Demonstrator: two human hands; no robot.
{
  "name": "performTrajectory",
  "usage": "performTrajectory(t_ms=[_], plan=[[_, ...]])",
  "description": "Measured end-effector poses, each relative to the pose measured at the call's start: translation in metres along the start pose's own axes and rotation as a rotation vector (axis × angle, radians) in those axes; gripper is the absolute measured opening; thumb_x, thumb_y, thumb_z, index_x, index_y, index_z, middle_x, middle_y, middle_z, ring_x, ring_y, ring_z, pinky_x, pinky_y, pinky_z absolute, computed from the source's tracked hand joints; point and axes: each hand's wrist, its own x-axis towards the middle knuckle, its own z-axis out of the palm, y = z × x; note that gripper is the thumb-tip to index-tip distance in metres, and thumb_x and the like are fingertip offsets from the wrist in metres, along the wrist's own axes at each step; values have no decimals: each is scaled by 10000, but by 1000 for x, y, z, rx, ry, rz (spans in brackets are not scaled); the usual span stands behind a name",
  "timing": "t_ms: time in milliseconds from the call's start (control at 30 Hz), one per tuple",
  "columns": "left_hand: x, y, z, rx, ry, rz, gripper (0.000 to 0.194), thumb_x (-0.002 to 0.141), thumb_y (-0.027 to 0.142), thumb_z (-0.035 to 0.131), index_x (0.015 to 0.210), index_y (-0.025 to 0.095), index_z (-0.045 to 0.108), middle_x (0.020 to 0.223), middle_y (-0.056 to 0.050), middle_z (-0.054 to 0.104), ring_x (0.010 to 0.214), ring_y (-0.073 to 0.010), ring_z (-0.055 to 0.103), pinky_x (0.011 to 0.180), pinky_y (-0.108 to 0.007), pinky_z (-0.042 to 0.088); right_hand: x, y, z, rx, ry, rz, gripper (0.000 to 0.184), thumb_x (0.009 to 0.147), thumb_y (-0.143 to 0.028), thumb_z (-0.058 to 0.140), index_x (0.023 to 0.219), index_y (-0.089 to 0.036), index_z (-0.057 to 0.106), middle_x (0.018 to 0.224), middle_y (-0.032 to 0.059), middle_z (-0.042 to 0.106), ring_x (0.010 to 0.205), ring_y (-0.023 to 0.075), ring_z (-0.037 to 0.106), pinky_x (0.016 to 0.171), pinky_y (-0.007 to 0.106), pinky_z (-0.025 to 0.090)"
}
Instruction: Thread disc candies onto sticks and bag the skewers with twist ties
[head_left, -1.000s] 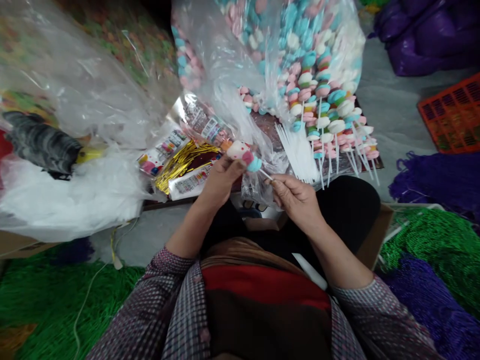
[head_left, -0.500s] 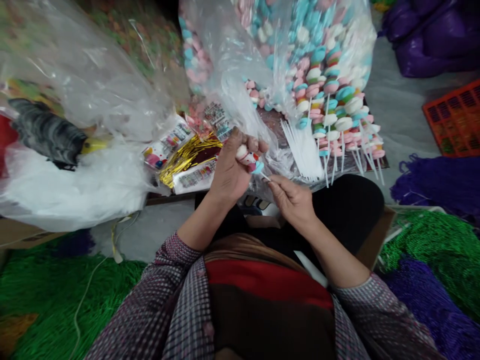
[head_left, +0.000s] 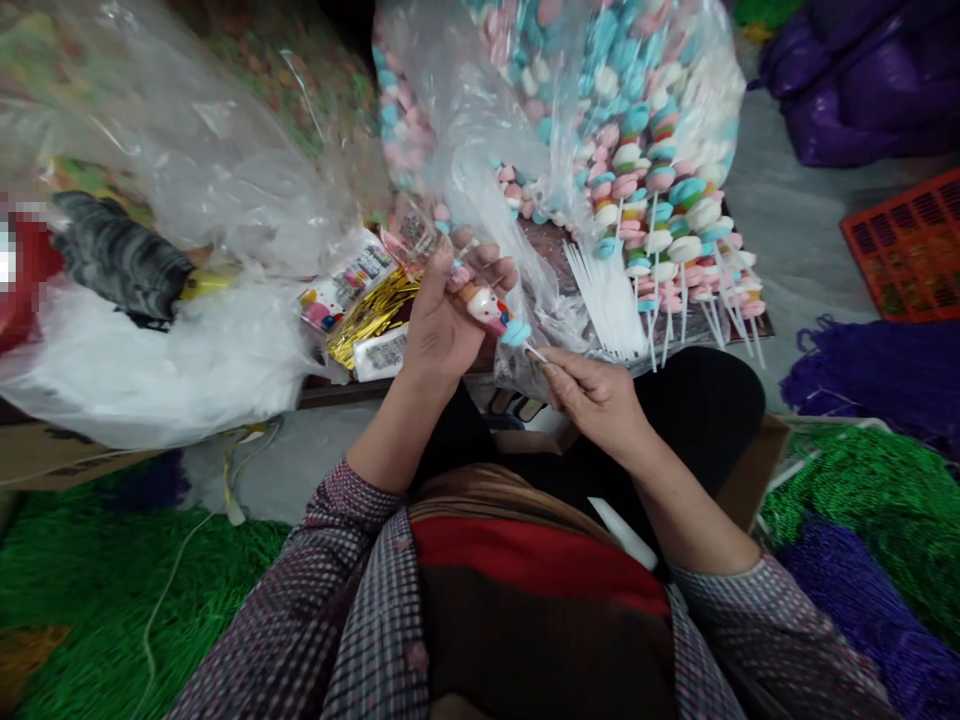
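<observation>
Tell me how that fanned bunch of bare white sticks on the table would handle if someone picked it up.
The white sticks are probably fairly stiff, since they lie nearly straight. Each is likely light, being so thin. As a bunch they may slide apart or scatter, because they fan out and no tie shows around them.

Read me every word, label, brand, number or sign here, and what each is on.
No text is readable.
White plastic packet with colourful print: lettering too small and blurred.
Flat white plastic packet, nearer the person, by the shiny gold strips: dark print, too small.
Clear printed plastic wrapper just beyond the left hand: dark print, too blurred.
Brown cardboard box: dark marks, too blurred.
</observation>
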Motion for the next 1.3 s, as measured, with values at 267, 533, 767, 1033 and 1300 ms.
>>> performTrajectory(t_ms=[267,533,767,1033,1300], plan=[[-5,-14,2,21,40,7,347,1036,518,520,849,245,624,746,6,644,870,-176,724,883,-356,609,14,-11,5,-174,-92,-55,520,1024,-624,485,720,-215,586,594,-14,584,527,112,514,567,253,410],[-8,-23,-1,-9,58,-18,343,1036,534,521,913,242,649,784,7,659,825,-150,713,896,-341,598,12,8,11,-538,274,-186,396,1014,-545,490,924,-228,709,767,75,695,688,195,607,622,313,404],[-16,-35,-2,36,-8,-50,307,991,572,592,1033,279,672,737,13,657,916,-197,746,770,-310,597,12,-9,17,339,-104,261,535,884,-740,642,870,-205,633,498,-96,356,437,83,232,455,249,180],[-20,-38,4,6,-33,-39,222,1024,461,591,974,256,661,743,4,668,1007,-208,759,833,-321,600,14,-8,16,-292,80,-104,461,965,-662,547,882,-221,651,686,20,572,620,155,503,601,300,375],[-28,-49,-13,96,-205,-113,308,845,389,838,1063,251,670,964,-18,768,1038,-208,762,759,-254,575,11,-5,13,257,-49,155,505,912,-728,623,856,-226,635,534,-68,409,468,94,305,476,258,238]])
